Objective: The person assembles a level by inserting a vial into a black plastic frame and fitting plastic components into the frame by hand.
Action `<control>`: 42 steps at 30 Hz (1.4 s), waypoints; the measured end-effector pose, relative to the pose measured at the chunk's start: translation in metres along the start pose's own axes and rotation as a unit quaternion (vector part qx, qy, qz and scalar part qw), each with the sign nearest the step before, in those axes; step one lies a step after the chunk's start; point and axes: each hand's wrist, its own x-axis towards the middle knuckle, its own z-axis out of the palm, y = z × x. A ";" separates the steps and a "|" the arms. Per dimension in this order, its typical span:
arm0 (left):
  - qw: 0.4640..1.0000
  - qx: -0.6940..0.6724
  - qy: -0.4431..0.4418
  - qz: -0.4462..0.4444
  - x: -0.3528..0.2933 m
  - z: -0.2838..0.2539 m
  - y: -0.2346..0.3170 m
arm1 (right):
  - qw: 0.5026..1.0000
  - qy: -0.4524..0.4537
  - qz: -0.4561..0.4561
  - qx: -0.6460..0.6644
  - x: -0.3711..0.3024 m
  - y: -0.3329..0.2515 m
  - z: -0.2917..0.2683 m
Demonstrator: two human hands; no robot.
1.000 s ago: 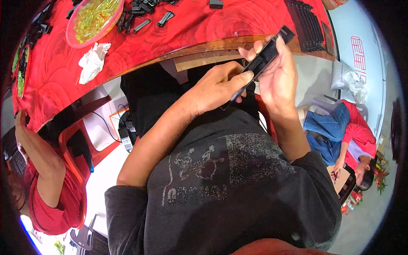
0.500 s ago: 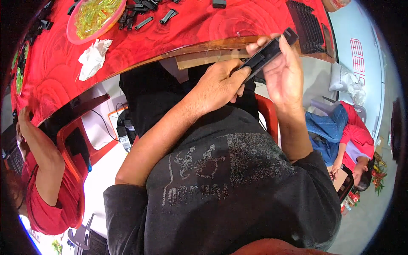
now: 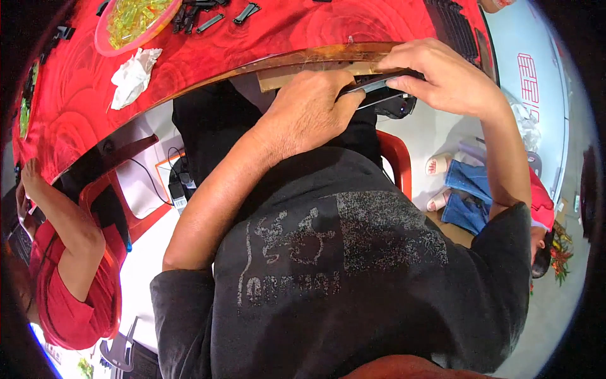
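Note:
A long, narrow black plastic piece [image 3: 374,84] is held between my two hands just off the table's front edge. My left hand [image 3: 314,108] pinches its left end, thumb along the near side. Curled over the right end is my right hand [image 3: 443,77], its thumb pressed on the near face and its fingers on the far side. Much of the piece is covered by my fingers, so its far side cannot be seen.
On the red-covered table [image 3: 208,60] stand a pink basin [image 3: 101,44] of yellow translucent pieces, small black parts [image 3: 209,23], a crumpled white tissue [image 3: 134,79] and a row of long black pieces [image 3: 451,28]. Red-clad people sit left [image 3: 69,252] and right [image 3: 541,201].
My right hand has turned from palm-up to gripping the right end from above, its elbow swinging outward. The black piece now lies flatter and lower to the right. The view has shifted slightly.

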 end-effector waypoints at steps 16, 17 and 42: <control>0.999 0.025 0.009 0.045 0.002 -0.012 0.001 | 0.991 -0.061 0.039 0.108 0.004 -0.001 -0.002; 0.999 0.020 -0.011 0.032 0.002 -0.016 0.003 | 0.990 -0.053 0.047 0.119 0.003 0.000 -0.002; 0.998 -0.053 -0.005 -0.027 0.008 -0.013 -0.005 | 0.990 -0.027 0.075 0.115 -0.002 -0.002 0.001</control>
